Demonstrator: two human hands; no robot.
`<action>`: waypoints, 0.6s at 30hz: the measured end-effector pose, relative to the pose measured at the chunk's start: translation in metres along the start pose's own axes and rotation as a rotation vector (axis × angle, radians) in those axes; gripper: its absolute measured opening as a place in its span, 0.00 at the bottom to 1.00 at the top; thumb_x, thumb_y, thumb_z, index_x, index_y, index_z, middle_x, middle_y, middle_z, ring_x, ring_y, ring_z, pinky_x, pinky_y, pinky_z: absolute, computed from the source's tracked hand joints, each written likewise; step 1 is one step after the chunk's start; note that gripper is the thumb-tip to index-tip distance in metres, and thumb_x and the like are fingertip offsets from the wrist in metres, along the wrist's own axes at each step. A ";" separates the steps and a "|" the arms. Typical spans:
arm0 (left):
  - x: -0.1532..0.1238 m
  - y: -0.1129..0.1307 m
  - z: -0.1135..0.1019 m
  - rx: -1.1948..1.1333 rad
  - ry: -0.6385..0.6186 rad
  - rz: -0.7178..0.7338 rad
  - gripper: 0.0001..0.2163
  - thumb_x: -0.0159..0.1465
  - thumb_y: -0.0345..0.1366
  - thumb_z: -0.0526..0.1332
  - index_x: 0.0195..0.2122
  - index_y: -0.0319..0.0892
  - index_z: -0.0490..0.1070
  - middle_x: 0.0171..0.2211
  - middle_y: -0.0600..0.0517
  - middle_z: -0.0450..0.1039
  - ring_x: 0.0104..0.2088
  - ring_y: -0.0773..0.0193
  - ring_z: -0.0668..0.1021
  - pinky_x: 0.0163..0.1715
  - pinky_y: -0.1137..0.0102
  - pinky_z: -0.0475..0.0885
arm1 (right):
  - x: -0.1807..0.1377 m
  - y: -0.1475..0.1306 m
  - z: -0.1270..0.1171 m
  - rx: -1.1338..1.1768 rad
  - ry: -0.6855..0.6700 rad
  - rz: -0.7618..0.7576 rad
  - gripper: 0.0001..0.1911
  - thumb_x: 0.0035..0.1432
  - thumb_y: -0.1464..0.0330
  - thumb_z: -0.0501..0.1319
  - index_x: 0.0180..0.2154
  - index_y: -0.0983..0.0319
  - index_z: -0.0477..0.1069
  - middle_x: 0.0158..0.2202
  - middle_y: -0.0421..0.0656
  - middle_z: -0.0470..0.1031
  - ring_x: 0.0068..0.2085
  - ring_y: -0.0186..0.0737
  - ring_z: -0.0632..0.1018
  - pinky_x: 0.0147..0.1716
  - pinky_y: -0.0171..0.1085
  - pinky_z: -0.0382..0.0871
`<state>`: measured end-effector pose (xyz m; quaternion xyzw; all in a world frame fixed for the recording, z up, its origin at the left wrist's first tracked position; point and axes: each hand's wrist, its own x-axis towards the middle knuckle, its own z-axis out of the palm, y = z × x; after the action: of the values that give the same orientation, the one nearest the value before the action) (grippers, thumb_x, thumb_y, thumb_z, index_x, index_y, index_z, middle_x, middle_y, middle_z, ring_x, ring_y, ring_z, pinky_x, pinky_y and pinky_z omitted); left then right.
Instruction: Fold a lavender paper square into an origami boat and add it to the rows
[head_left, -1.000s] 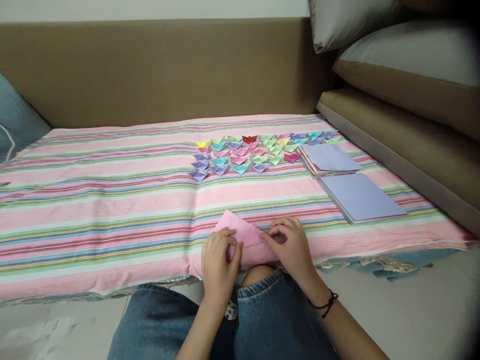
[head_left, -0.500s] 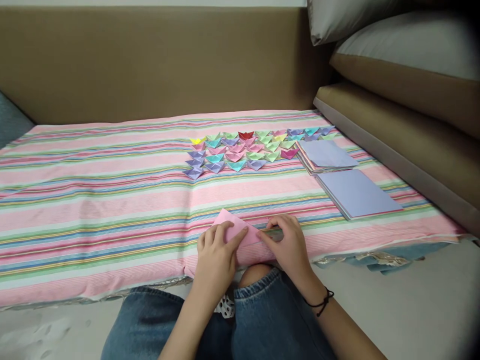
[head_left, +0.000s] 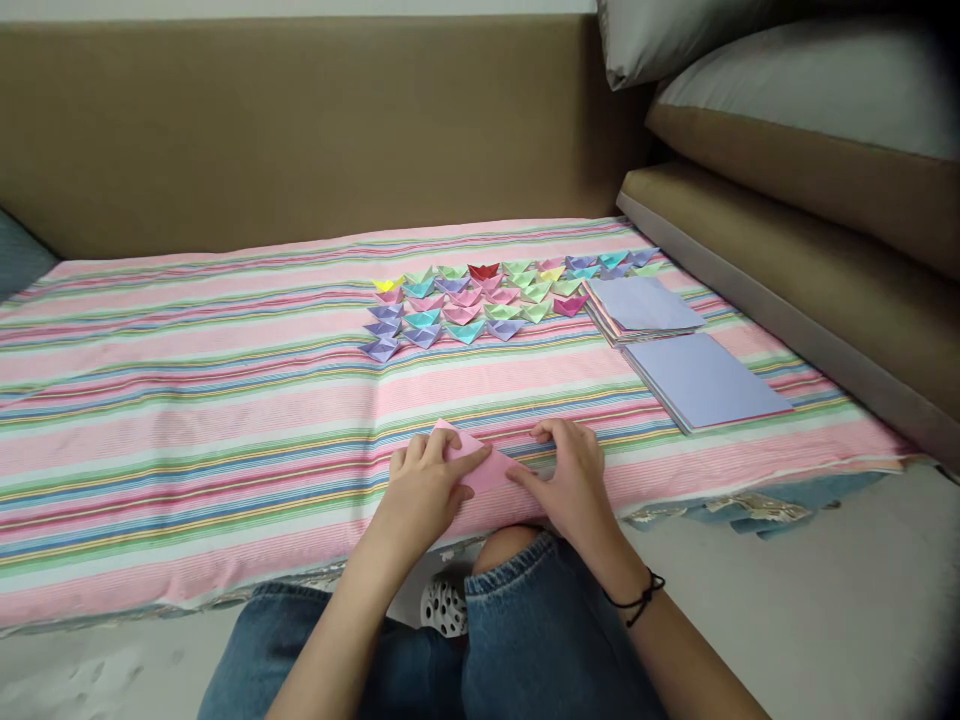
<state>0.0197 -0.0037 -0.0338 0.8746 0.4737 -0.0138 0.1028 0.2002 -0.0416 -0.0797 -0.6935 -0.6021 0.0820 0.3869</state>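
A folded sheet of pink origami paper (head_left: 487, 474) lies near the front edge of the striped cloth, one corner pointing away from me. My left hand (head_left: 424, 485) holds its left part down, index finger stretched across the paper and the other fingers bent. On the right, my right hand (head_left: 574, 475) touches the paper's right corner with the thumb, while its curved fingers stay apart from the thumb. Beyond both hands, several folded paper boats (head_left: 465, 314) in many colours stand in rows. Part of the pink sheet is hidden under my left hand.
Two stacks of square paper, a farther stack (head_left: 646, 303) and a nearer stack (head_left: 709, 385), lie to the right on the striped cloth (head_left: 187, 420). Brown cushions (head_left: 787, 260) are piled at the right edge. A brown backrest (head_left: 300, 130) rises behind.
My left hand has shifted, its index finger now lying across the paper and its thumb lower. My right thumb stays at the right corner. The view has turned slightly.
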 end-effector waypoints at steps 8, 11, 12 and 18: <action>0.003 -0.002 -0.003 -0.009 -0.033 0.008 0.26 0.58 0.32 0.61 0.56 0.63 0.62 0.49 0.49 0.61 0.48 0.52 0.66 0.42 0.58 0.61 | 0.006 0.013 -0.028 0.151 -0.068 -0.074 0.08 0.50 0.75 0.61 0.34 0.59 0.68 0.37 0.44 0.74 0.43 0.48 0.71 0.44 0.47 0.65; 0.007 -0.004 -0.006 -0.024 -0.045 0.010 0.27 0.57 0.33 0.63 0.55 0.64 0.62 0.48 0.50 0.62 0.48 0.52 0.66 0.44 0.58 0.61 | 0.001 0.003 -0.028 0.303 -0.211 -0.301 0.12 0.59 0.76 0.53 0.40 0.58 0.71 0.43 0.44 0.75 0.47 0.42 0.73 0.48 0.44 0.66; 0.008 -0.005 -0.006 -0.028 -0.050 0.010 0.27 0.57 0.33 0.63 0.55 0.64 0.62 0.48 0.50 0.62 0.48 0.53 0.66 0.44 0.58 0.61 | -0.002 0.000 -0.026 0.302 -0.290 -0.404 0.14 0.60 0.76 0.53 0.43 0.57 0.72 0.44 0.43 0.76 0.47 0.41 0.73 0.49 0.44 0.66; -0.006 -0.005 0.009 -0.081 0.165 0.045 0.26 0.60 0.31 0.61 0.59 0.53 0.59 0.50 0.47 0.65 0.48 0.54 0.67 0.44 0.59 0.63 | -0.008 0.003 -0.019 0.170 -0.406 -0.649 0.16 0.62 0.74 0.52 0.49 0.58 0.71 0.47 0.44 0.76 0.52 0.40 0.72 0.51 0.45 0.66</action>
<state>0.0125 -0.0074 -0.0428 0.8782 0.4611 0.0798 0.0988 0.2113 -0.0568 -0.0714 -0.4022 -0.8455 0.1403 0.3219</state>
